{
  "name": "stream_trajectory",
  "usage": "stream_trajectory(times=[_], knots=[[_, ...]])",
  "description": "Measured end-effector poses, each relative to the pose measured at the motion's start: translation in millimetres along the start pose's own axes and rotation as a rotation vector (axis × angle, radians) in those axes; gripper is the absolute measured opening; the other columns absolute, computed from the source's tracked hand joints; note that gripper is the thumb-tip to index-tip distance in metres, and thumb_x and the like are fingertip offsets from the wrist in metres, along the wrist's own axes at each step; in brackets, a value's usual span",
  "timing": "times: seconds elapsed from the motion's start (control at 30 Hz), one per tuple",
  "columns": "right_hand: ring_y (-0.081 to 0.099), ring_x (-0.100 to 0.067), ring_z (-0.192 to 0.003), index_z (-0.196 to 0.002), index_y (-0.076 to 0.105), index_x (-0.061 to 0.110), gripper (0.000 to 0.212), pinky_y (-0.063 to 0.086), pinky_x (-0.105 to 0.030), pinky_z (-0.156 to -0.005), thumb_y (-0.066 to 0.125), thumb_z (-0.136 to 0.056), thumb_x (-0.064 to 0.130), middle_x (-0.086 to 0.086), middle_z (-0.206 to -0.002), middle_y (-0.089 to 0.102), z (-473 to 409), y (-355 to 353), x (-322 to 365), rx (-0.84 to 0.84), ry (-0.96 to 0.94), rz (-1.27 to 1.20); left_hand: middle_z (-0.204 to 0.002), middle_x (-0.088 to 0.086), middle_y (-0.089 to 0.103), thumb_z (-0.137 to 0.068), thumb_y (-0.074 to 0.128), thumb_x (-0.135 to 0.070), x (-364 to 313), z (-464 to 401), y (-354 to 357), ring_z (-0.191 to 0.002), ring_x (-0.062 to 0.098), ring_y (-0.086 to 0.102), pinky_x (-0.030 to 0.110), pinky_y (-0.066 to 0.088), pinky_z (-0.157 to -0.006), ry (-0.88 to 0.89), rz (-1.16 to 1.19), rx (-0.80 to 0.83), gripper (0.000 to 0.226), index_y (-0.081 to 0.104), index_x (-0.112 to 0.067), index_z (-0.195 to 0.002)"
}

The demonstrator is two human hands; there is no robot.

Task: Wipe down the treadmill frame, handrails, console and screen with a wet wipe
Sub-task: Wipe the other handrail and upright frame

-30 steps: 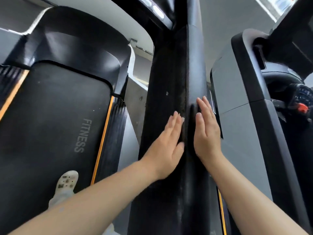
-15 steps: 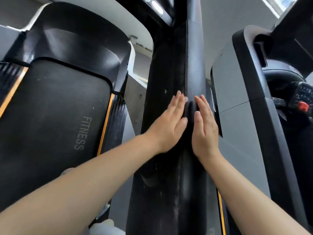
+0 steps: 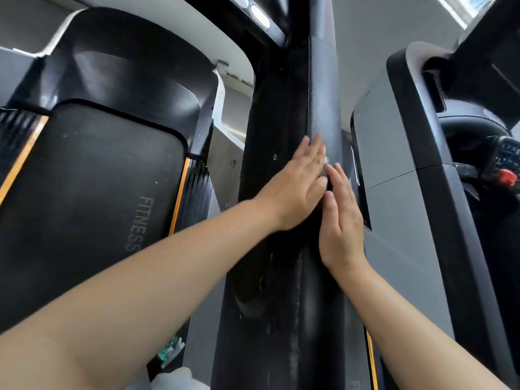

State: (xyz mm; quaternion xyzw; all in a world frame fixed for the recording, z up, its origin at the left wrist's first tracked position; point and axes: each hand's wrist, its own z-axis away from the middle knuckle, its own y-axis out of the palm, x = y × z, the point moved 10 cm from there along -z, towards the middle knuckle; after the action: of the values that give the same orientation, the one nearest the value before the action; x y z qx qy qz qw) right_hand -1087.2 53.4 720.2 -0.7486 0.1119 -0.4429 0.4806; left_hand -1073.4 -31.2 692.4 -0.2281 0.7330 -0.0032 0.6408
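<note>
I press both flat, open hands, left (image 3: 295,187) and right (image 3: 342,220), against the black upright post (image 3: 292,108), a scrap of wipe (image 3: 326,159) showing between my fingertips.

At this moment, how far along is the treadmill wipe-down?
In hand: left hand and right hand lie flat on the black upright post; a pale scrap, possibly the wipe, shows at the fingertips. Done: nothing I can confirm; specks remain on the post. Left, seemingly: the neighbouring console with the red button; no screen is visible.
</note>
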Motion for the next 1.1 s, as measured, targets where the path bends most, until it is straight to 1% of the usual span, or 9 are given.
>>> stream_trajectory(times=[0.07,0.17,0.27,0.47,0.53,0.6,0.73,0.87,1.1], knots=[[0.017,0.011,-0.134,-0.142,0.033,0.025,0.048,0.012,-0.011,-0.113,0.027,-0.095,0.030,0.004,-0.152,0.030,1,0,-1,0.003,0.019,-0.004,-0.158,0.007,-0.009,-0.102,0.025,-0.019,6,-28,-12,-0.143,0.012,-0.014,0.022,-0.005,-0.114,-0.024,-0.026,-0.017,0.053,0.009,-0.001,-0.149],[0.016,0.015,-0.131,-0.142,0.034,0.023,0.049,0.012,-0.020,-0.117,0.026,-0.094,0.027,0.005,-0.152,0.030,2,-1,0,-0.008,0.032,-0.009,-0.159,0.006,-0.009,-0.103,0.023,-0.016,16,-55,-24,-0.144,0.014,-0.012,0.019,-0.005,-0.111,-0.081,0.042,-0.038,0.049,0.011,-0.003,-0.149],[0.018,0.012,-0.132,-0.143,0.036,0.021,0.049,0.013,-0.025,-0.118,0.027,-0.094,0.025,0.003,-0.152,0.031,1,-2,1,-0.018,0.025,-0.013,-0.159,0.006,-0.007,-0.100,0.024,-0.023,22,-44,-19,-0.145,0.014,-0.011,0.029,-0.004,-0.118,-0.074,0.113,-0.062,0.055,0.006,-0.006,-0.149],[0.018,0.011,-0.131,-0.140,0.039,0.020,0.048,0.012,-0.005,-0.108,0.027,-0.094,0.025,0.007,-0.148,0.031,1,0,1,-0.013,0.004,0.002,-0.152,-0.003,-0.018,-0.089,0.022,-0.038,3,102,40,-0.141,0.003,-0.019,0.014,-0.008,-0.113,0.039,0.090,-0.033,0.066,-0.011,-0.014,-0.141],[0.016,0.014,-0.130,-0.141,0.040,0.019,0.049,0.010,0.001,-0.103,0.027,-0.094,0.025,0.012,-0.146,0.029,1,0,0,-0.004,0.004,0.011,-0.147,-0.013,-0.027,-0.085,0.015,-0.045,2,122,54,-0.136,-0.006,-0.026,0.008,-0.012,-0.108,-0.030,0.129,0.036,0.066,-0.020,-0.024,-0.137],[0.016,0.015,-0.129,-0.141,0.039,0.019,0.048,0.010,0.002,-0.101,0.027,-0.094,0.025,0.012,-0.145,0.029,0,0,1,-0.004,-0.004,0.010,-0.147,-0.013,-0.028,-0.086,0.012,-0.048,5,107,46,-0.136,-0.005,-0.027,0.008,-0.013,-0.108,-0.080,0.113,0.027,0.066,-0.021,-0.023,-0.137],[0.016,0.016,-0.129,-0.140,0.040,0.018,0.048,0.010,0.002,-0.101,0.028,-0.094,0.024,0.011,-0.145,0.030,-1,-1,1,-0.007,-0.002,-0.003,-0.155,0.003,-0.019,-0.104,0.023,-0.023,52,24,13,-0.141,0.010,-0.020,0.012,-0.013,-0.107,-0.248,0.151,-0.018,0.056,-0.008,-0.005,-0.147],[0.018,0.016,-0.129,-0.140,0.040,0.019,0.048,0.010,0.003,-0.100,0.029,-0.094,0.024,0.012,-0.145,0.031,0,-1,0,-0.010,0.009,-0.022,-0.158,0.003,-0.013,-0.105,0.017,-0.018,86,-29,-11,-0.144,0.013,-0.014,0.019,-0.009,-0.108,-0.369,0.244,-0.015,0.049,-0.002,-0.008,-0.149],[0.017,0.011,-0.131,-0.142,0.039,0.019,0.051,0.007,0.003,-0.101,0.026,-0.093,0.028,0.013,-0.146,0.029,0,1,0,0.006,0.021,0.000,-0.158,-0.003,-0.007,-0.105,0.016,-0.022,116,57,28,-0.144,0.009,-0.006,0.033,-0.002,-0.119,-0.520,0.427,-0.081,0.050,-0.004,-0.018,-0.150]])
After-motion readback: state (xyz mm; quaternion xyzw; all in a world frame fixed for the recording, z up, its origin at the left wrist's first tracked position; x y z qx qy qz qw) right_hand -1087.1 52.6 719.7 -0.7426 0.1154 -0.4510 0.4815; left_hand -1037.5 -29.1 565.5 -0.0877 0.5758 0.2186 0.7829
